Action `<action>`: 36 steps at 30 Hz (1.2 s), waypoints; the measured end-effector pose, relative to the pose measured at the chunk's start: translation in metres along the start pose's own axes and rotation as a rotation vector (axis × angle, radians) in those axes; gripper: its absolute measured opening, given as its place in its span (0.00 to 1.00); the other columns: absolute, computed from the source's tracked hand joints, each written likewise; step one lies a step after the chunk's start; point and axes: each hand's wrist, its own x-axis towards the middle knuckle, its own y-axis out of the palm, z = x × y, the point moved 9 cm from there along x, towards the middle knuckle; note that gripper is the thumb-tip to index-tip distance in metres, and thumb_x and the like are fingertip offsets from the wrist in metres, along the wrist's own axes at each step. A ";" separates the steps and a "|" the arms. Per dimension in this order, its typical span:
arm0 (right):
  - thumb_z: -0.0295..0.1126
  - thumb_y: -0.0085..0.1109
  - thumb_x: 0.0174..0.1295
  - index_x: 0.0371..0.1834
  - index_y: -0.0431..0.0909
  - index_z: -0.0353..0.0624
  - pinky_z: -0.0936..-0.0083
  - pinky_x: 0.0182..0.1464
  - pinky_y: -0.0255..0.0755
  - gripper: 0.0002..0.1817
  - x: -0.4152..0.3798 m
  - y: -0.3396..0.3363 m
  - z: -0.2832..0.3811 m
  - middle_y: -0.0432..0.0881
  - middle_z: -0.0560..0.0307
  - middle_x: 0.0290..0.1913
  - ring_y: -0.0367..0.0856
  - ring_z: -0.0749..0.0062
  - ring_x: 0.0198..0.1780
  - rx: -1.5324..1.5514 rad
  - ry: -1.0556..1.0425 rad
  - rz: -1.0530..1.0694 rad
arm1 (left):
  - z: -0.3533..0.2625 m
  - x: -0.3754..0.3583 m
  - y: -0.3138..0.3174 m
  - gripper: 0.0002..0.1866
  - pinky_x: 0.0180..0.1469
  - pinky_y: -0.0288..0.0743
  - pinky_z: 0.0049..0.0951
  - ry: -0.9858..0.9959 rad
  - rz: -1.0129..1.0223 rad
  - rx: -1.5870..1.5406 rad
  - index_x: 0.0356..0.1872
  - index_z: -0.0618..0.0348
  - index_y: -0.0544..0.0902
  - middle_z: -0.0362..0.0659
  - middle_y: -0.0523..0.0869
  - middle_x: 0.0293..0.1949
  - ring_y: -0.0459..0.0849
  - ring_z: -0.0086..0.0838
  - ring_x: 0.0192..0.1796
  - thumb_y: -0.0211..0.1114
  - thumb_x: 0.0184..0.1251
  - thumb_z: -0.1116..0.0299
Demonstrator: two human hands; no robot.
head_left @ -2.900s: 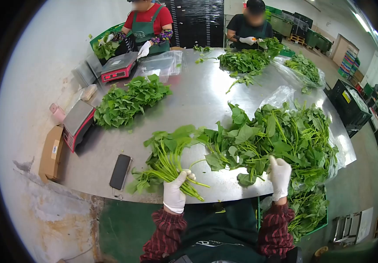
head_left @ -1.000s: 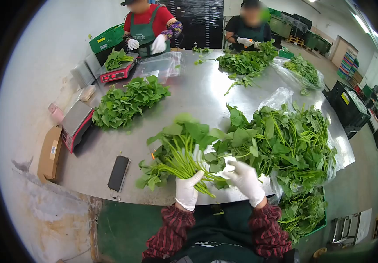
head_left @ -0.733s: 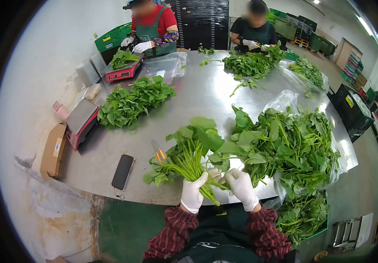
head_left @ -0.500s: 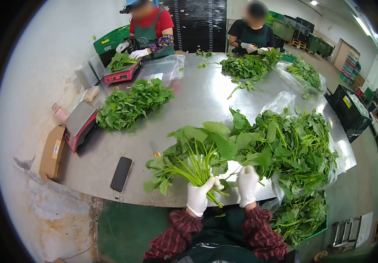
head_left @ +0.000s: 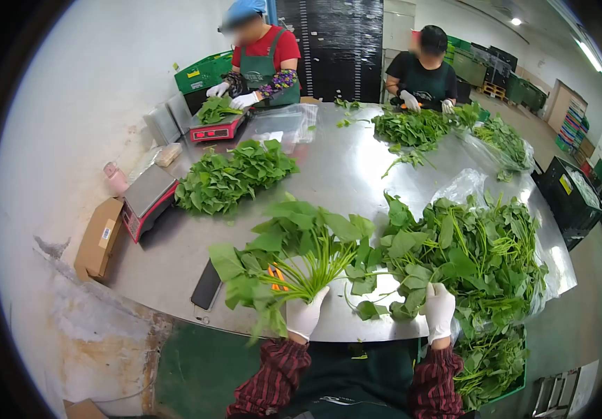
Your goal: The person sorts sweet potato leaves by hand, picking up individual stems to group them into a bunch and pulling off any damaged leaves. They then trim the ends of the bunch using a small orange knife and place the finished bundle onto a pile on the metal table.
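My left hand (head_left: 303, 316), in a white glove, is closed round the stems of a bunch of leafy greens (head_left: 294, 230), whose leaves fan out over the table's near edge. My right hand (head_left: 440, 312), also gloved, is at the near left edge of a large pile of leafy greens (head_left: 482, 244). Its fingers are closed on a leafy stem (head_left: 412, 279), partly hidden by leaves. Behind the left bunch, an orange-handled tool (head_left: 278, 278) lies on the table, mostly covered.
A phone (head_left: 206, 285) lies left on the metal table (head_left: 343, 167). Beyond it are a scale (head_left: 150, 199) and another leafy heap (head_left: 234, 174). Two people in aprons stand across, one at a red scale (head_left: 218, 130). A green crate (head_left: 496, 370) of greens stands below right.
My right hand has moved right, away from the left, to the pile's edge. My left hand has shifted left with the bunch, which now partly covers the orange-handled tool. The camera view has shifted.
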 end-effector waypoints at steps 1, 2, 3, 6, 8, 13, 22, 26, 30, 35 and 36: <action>0.35 0.56 0.59 0.26 0.77 0.36 0.61 0.27 0.68 0.12 -0.002 0.000 0.002 0.76 0.40 0.21 0.76 0.44 0.26 0.096 0.045 0.014 | -0.006 -0.001 -0.005 0.10 0.43 0.74 0.29 0.063 -0.040 0.227 0.41 0.67 0.81 0.44 0.86 0.37 0.83 0.29 0.38 0.64 0.59 0.74; 0.36 0.56 0.59 0.26 0.76 0.36 0.62 0.26 0.67 0.13 -0.003 -0.002 0.012 0.75 0.40 0.21 0.75 0.44 0.26 0.073 -0.012 0.024 | -0.012 -0.001 -0.008 0.12 0.45 0.73 0.30 0.123 -0.081 0.455 0.43 0.66 0.80 0.43 0.86 0.38 0.83 0.31 0.39 0.64 0.59 0.74; 0.36 0.56 0.59 0.26 0.76 0.36 0.62 0.26 0.67 0.13 -0.004 -0.002 0.017 0.75 0.40 0.21 0.75 0.44 0.26 0.081 -0.021 0.023 | -0.016 -0.001 -0.014 0.12 0.45 0.74 0.30 0.157 -0.117 0.614 0.44 0.66 0.80 0.43 0.86 0.37 0.83 0.31 0.39 0.64 0.59 0.74; 0.36 0.56 0.59 0.24 0.75 0.35 0.61 0.27 0.67 0.14 -0.009 0.007 0.019 0.75 0.39 0.22 0.75 0.44 0.26 0.124 -0.010 0.099 | -0.009 0.009 -0.036 0.12 0.45 0.74 0.29 0.113 -0.148 0.805 0.44 0.66 0.80 0.43 0.86 0.37 0.83 0.31 0.39 0.64 0.59 0.74; 0.38 0.55 0.60 0.24 0.76 0.37 0.59 0.29 0.69 0.14 -0.010 0.007 0.020 0.76 0.40 0.23 0.77 0.44 0.27 0.105 -0.014 0.129 | 0.004 0.023 -0.050 0.12 0.45 0.74 0.29 0.042 -0.131 0.833 0.44 0.66 0.80 0.44 0.86 0.37 0.83 0.31 0.39 0.64 0.59 0.74; 0.40 0.53 0.61 0.24 0.76 0.38 0.59 0.30 0.71 0.16 -0.014 0.006 0.021 0.78 0.43 0.21 0.78 0.46 0.27 0.155 0.026 0.205 | 0.028 0.046 -0.074 0.12 0.44 0.74 0.29 -0.080 -0.093 0.816 0.44 0.66 0.79 0.44 0.86 0.37 0.83 0.31 0.38 0.64 0.59 0.73; 0.39 0.53 0.61 0.29 0.79 0.37 0.64 0.28 0.71 0.15 -0.022 0.017 0.013 0.77 0.44 0.17 0.79 0.53 0.21 0.251 0.058 0.299 | 0.041 0.058 -0.079 0.12 0.44 0.75 0.29 -0.162 -0.065 0.660 0.44 0.67 0.79 0.44 0.85 0.37 0.83 0.31 0.38 0.64 0.60 0.73; 0.33 0.56 0.60 0.28 0.79 0.33 0.74 0.23 0.70 0.12 -0.024 0.011 0.030 0.78 0.46 0.18 0.81 0.64 0.20 0.246 -0.053 0.276 | 0.033 0.049 -0.071 0.12 0.44 0.75 0.29 -0.165 -0.059 0.428 0.44 0.67 0.79 0.44 0.85 0.37 0.84 0.30 0.37 0.64 0.60 0.73; 0.30 0.57 0.57 0.38 0.77 0.33 0.77 0.24 0.69 0.11 -0.039 0.007 0.069 0.78 0.52 0.20 0.80 0.68 0.21 0.459 0.018 0.373 | 0.016 0.040 -0.051 0.12 0.44 0.75 0.29 -0.181 -0.050 0.163 0.44 0.67 0.78 0.44 0.85 0.37 0.84 0.30 0.37 0.63 0.60 0.73; 0.33 0.71 0.43 0.50 0.70 0.33 0.69 0.38 0.72 0.30 -0.065 0.007 0.145 0.76 0.48 0.34 0.77 0.61 0.34 0.585 -0.251 0.465 | -0.026 0.009 0.023 0.07 0.43 0.80 0.33 -0.366 0.247 -0.837 0.40 0.66 0.76 0.44 0.82 0.32 0.83 0.33 0.36 0.59 0.64 0.74; 0.34 0.72 0.42 0.51 0.68 0.32 0.67 0.40 0.71 0.33 -0.068 0.008 0.160 0.76 0.46 0.37 0.77 0.59 0.36 0.504 -0.342 0.499 | -0.033 0.001 0.033 0.06 0.45 0.79 0.33 -0.376 0.282 -0.862 0.40 0.65 0.76 0.44 0.82 0.33 0.83 0.32 0.37 0.58 0.64 0.76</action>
